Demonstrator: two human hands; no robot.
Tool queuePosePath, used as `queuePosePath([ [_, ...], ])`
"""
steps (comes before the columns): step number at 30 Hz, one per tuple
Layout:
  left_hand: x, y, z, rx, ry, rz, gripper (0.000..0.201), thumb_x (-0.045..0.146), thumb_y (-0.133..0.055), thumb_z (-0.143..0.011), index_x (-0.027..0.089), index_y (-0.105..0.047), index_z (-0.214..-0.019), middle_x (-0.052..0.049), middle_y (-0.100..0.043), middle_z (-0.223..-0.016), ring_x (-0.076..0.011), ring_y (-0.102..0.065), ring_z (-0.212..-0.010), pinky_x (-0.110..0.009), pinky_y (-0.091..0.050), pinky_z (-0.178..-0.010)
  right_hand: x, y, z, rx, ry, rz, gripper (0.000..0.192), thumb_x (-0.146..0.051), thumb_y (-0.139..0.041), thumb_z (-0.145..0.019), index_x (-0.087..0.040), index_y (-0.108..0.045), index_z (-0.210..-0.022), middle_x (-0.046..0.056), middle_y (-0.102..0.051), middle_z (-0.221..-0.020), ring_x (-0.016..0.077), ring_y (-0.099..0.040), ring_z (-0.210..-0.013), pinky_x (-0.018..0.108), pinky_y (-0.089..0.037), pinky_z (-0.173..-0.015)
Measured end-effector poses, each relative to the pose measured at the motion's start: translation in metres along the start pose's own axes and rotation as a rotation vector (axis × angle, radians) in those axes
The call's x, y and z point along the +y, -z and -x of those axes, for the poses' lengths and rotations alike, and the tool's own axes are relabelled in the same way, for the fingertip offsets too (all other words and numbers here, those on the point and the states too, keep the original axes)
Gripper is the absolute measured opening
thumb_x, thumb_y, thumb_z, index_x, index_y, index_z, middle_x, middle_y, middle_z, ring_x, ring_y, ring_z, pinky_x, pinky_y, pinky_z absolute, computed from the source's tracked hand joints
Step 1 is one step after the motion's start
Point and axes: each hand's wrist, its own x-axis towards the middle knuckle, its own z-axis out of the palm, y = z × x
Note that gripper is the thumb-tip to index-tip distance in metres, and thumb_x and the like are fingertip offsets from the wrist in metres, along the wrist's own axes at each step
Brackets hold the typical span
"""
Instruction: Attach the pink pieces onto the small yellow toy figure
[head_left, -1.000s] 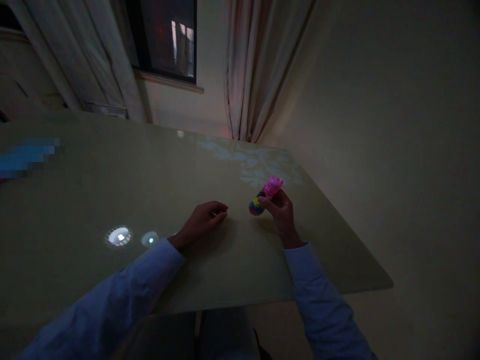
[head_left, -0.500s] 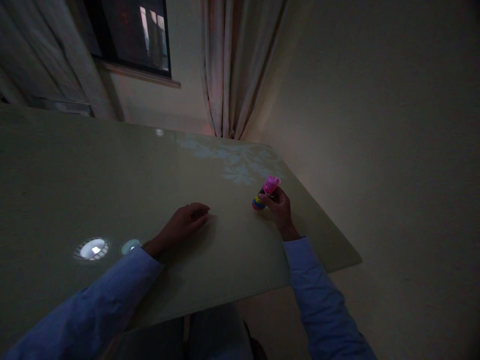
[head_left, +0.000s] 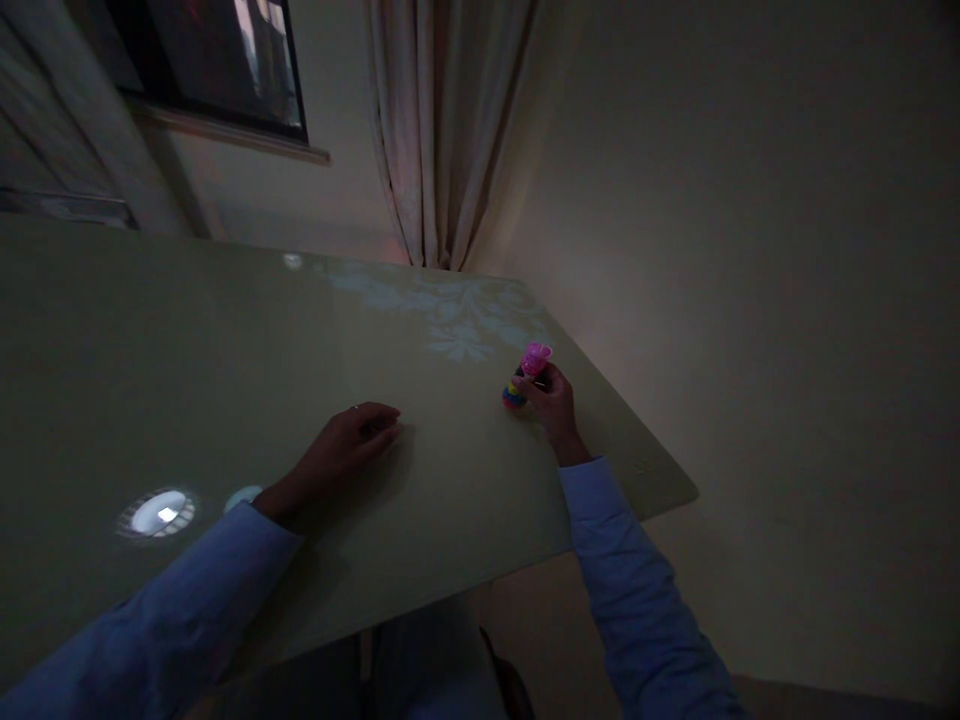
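Between the thumb and fingers of my right hand (head_left: 553,400) is a small figure-like toy (head_left: 535,358). Its top is pink, and dark, yellow, blue and red bands run below. It leans a little, its lower end at or just above the table (head_left: 450,480); I cannot tell whether it touches. My fingers cover part of its middle. To the left, my left hand (head_left: 351,440) rests on the tabletop with fingers loosely bent, the thumb apart and nothing held.
The table's right edge runs close to a plain wall (head_left: 735,250). Behind the table hang curtains (head_left: 435,130) beside a dark window (head_left: 217,60). A pale leaf pattern (head_left: 465,320) marks the far right of the glossy top, and lamp reflections (head_left: 161,513) show at left.
The view has shifted, so most of the scene sits further left. Against the table, the toy in my right hand has moved slightly right and stands a bit more upright. My left hand stays put.
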Motion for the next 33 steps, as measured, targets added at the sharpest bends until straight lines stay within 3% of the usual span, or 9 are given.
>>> queuePosePath([
  [11,0.003,0.001,0.001,0.019,0.014,0.021,0.045,0.056,-0.063,-0.084,0.018,-0.074,-0.105,-0.012,-0.077,-0.104,-0.0289,-0.072,-0.092,-0.042,-0.058,-0.085,0.005,0.011,-0.003,0.042,-0.003,0.024,0.043,-0.040,-0.087,-0.059,-0.018,-0.068,-0.091,0.004,-0.071,-0.086,0.0171,-0.064,-0.076,0.033,-0.055,-0.073],
  [33,0.003,0.002,0.001,-0.016,0.029,0.005,0.048,0.054,-0.059,-0.085,0.014,-0.071,-0.109,-0.014,-0.075,-0.109,-0.0286,-0.072,-0.098,-0.043,-0.057,-0.089,0.013,0.015,0.000,0.006,-0.026,0.063,0.047,-0.039,-0.087,-0.056,-0.019,-0.066,-0.094,0.006,-0.072,-0.092,0.0196,-0.067,-0.080,0.034,-0.058,-0.077],
])
